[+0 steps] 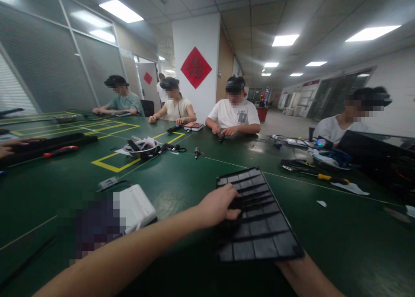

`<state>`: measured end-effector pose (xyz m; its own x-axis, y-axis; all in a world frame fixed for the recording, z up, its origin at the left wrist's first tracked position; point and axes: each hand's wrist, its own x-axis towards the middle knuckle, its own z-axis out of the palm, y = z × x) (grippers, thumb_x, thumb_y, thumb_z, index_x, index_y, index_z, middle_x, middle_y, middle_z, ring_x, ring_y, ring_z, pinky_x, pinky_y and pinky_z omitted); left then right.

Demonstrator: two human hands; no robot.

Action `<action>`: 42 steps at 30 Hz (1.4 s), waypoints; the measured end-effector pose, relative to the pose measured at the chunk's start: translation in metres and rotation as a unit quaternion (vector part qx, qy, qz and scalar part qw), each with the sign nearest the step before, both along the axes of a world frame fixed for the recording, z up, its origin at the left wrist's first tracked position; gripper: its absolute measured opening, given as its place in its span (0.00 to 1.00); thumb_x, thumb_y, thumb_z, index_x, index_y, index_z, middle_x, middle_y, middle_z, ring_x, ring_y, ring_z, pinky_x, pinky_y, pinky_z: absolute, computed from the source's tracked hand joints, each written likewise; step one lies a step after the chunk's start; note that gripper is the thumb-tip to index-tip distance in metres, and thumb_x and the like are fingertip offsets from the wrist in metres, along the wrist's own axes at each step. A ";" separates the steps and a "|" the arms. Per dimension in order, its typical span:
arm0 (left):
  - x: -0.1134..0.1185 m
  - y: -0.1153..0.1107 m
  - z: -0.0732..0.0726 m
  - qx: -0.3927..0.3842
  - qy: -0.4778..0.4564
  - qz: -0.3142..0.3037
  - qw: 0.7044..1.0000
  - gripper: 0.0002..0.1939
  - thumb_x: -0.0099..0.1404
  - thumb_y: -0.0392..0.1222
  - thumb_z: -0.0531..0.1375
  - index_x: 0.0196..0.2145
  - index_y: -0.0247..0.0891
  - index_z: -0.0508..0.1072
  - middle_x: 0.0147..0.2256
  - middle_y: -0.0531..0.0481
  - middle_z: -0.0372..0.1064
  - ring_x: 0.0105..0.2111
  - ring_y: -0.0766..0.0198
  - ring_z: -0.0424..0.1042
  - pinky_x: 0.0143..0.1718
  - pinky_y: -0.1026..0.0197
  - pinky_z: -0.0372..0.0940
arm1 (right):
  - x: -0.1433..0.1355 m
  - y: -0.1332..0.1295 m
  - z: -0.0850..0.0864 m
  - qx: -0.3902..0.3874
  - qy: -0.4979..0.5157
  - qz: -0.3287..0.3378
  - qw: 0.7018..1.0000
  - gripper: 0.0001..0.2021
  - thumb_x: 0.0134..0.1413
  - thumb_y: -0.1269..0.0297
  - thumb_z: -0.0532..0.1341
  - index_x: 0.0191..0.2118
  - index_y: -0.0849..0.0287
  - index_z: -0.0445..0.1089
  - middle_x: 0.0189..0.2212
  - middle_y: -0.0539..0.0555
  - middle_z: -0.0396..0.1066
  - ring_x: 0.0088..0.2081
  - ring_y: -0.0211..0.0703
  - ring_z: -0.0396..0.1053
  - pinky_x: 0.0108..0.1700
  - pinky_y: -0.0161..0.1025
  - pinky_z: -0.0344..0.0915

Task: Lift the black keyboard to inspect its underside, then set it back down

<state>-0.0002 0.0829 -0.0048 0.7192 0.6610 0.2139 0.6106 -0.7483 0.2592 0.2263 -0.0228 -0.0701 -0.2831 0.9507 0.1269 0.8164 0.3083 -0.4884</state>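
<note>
Ceiling lights [121, 11] shine over a big room, where a red paper diamond [196, 68] hangs on a white pillar [181, 37]. A long green tabletop [181, 180] has yellow tape [116, 169] on it. Four people [235, 111] with dark headsets [234, 86] sit around it. Near the front is a black tray [259, 219], tilted, with rows of gray squares [248, 250]; I can't tell if they are empty spots. A white box [134, 208] sits to its left. One round bowl [141, 148] holds black and white bits, and another bowl [335, 161], on the right, holds something blue and white. A yellow-handled tool [324, 177] lies near that one.

The left grip [220, 206] has bent fingers on the tray's left side; how tightly they pinch is hidden. The right grip [290, 262] is mostly hidden under the near right corner, so I can't tell if it is closed. The tray is between them.
</note>
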 end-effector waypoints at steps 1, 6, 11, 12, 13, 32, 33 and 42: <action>-0.010 0.011 0.003 0.007 0.022 0.015 1.000 0.16 0.55 0.44 0.56 0.40 0.35 0.64 0.39 0.47 0.61 0.38 0.61 0.64 0.38 0.63 0.61 | 0.000 0.004 0.001 -0.026 -0.010 0.006 1.000 0.19 0.53 0.57 0.50 0.52 0.50 0.56 0.55 0.51 0.49 0.58 0.48 0.43 0.57 0.52 0.50; -0.086 0.069 0.023 0.036 0.158 0.127 0.979 0.17 0.57 0.45 0.53 0.42 0.35 0.64 0.42 0.45 0.60 0.41 0.60 0.63 0.43 0.63 0.58 | 0.001 0.005 0.011 -0.144 -0.061 -0.002 0.988 0.23 0.55 0.50 0.41 0.57 0.43 0.44 0.59 0.41 0.38 0.60 0.43 0.30 0.61 0.50 0.39; -0.166 0.116 0.040 0.028 0.202 0.202 0.958 0.17 0.56 0.45 0.53 0.39 0.30 0.66 0.41 0.39 0.61 0.38 0.55 0.65 0.40 0.57 0.60 | -0.002 0.003 0.016 -0.149 -0.064 -0.006 0.987 0.24 0.54 0.50 0.42 0.57 0.46 0.46 0.59 0.43 0.40 0.61 0.44 0.30 0.61 0.50 0.38; -0.177 0.123 0.041 0.022 0.209 0.208 0.955 0.17 0.55 0.45 0.53 0.39 0.30 0.67 0.40 0.39 0.62 0.38 0.54 0.65 0.40 0.57 0.60 | -0.002 0.004 0.016 -0.148 -0.062 -0.007 0.987 0.24 0.54 0.50 0.42 0.57 0.47 0.47 0.59 0.44 0.40 0.61 0.45 0.31 0.61 0.50 0.38; -0.187 0.129 0.042 0.016 0.216 0.212 0.953 0.16 0.54 0.44 0.53 0.38 0.30 0.67 0.40 0.40 0.63 0.38 0.54 0.65 0.41 0.58 0.60 | -0.003 0.004 0.016 -0.149 -0.060 -0.007 0.987 0.25 0.54 0.49 0.42 0.57 0.47 0.47 0.58 0.45 0.41 0.61 0.46 0.31 0.61 0.50 0.39; -0.198 0.157 0.014 -0.041 0.230 0.266 0.935 0.15 0.53 0.38 0.54 0.38 0.28 0.70 0.42 0.35 0.65 0.42 0.52 0.66 0.45 0.56 0.58 | -0.001 0.007 0.014 -0.130 -0.082 -0.002 0.988 0.25 0.54 0.51 0.43 0.57 0.50 0.48 0.58 0.48 0.43 0.60 0.48 0.34 0.60 0.52 0.42; -0.197 0.153 0.014 -0.037 0.225 0.269 0.936 0.15 0.54 0.38 0.53 0.37 0.27 0.70 0.41 0.35 0.65 0.42 0.51 0.66 0.45 0.56 0.58 | -0.001 0.008 0.015 -0.134 -0.083 0.000 0.987 0.25 0.54 0.51 0.43 0.57 0.51 0.48 0.58 0.48 0.43 0.61 0.48 0.34 0.60 0.51 0.42; -0.151 0.101 0.033 0.018 0.115 0.264 0.957 0.17 0.62 0.42 0.45 0.45 0.29 0.62 0.46 0.39 0.60 0.47 0.56 0.61 0.50 0.58 0.54 | -0.003 0.007 0.019 -0.153 -0.071 0.007 0.986 0.26 0.53 0.50 0.43 0.57 0.51 0.48 0.59 0.48 0.41 0.61 0.48 0.32 0.60 0.51 0.41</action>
<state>-0.1508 0.1837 0.0278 0.3181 0.9406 0.1184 0.9440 -0.3257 0.0519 0.2238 -0.0159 -0.0515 -0.2901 0.9342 -0.2074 0.8799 0.1753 -0.4416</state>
